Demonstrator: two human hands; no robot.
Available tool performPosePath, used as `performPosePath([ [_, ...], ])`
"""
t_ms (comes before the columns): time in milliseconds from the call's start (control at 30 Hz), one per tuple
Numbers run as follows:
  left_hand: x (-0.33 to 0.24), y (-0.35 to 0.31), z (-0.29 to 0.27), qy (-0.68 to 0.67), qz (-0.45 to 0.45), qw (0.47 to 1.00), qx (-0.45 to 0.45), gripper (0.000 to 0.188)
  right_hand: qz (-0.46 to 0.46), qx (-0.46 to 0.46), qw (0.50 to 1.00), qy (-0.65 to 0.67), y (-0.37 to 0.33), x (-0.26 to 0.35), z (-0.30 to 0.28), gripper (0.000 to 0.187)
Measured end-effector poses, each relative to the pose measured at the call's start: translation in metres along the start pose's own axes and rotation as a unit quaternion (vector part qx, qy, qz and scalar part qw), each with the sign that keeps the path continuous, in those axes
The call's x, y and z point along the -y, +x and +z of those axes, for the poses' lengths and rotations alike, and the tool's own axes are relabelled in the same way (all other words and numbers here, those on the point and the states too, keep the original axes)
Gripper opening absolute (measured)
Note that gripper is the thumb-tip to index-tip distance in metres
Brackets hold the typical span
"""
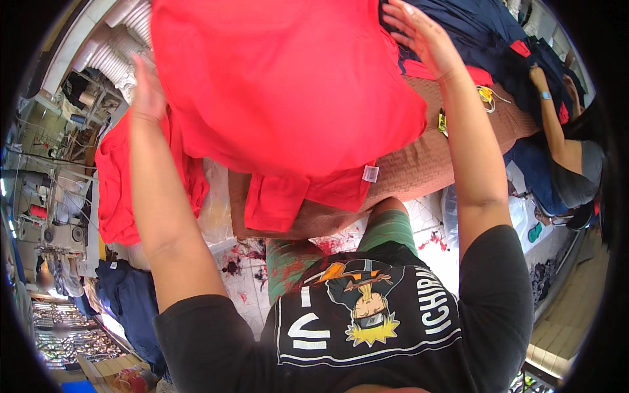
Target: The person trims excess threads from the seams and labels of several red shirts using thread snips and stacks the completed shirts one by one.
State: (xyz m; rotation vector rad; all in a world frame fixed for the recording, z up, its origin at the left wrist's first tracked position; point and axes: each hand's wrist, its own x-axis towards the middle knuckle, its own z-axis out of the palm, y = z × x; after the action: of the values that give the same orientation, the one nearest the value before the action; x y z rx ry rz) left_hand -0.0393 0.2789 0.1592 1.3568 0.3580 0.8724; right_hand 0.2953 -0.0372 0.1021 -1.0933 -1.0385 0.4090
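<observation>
A large red garment billows over the table in front of me, its lower part bulging toward me. My left hand is at its left edge, blurred, with the fingers appearing stretched out. My right hand lies open along the garment's upper right edge, fingers extended and apart. Whether either palm presses on the cloth, I cannot tell. Beneath it, a folded red piece with a white label hangs over the near table edge.
The table has a brown textured cover. Red garments are heaped at left, dark blue cloth at far right. Yellow-handled snippers and a yellow tape measure lie by my right forearm. Another person handles dark cloth at right.
</observation>
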Motion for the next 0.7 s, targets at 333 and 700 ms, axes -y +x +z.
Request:
performPosePath([
  [333,0.194,-0.148,-0.017,0.023,-0.230,0.972,0.039,0.064,0.406,-0.080,0.892,-0.185,-0.100,-0.130,-0.017,0.069],
  [700,-0.047,-0.089,-0.023,0.006,0.090,0.995,-0.051,0.031,0.092,-0.029,0.995,-0.007,-0.014,0.054,-0.037,0.039],
])
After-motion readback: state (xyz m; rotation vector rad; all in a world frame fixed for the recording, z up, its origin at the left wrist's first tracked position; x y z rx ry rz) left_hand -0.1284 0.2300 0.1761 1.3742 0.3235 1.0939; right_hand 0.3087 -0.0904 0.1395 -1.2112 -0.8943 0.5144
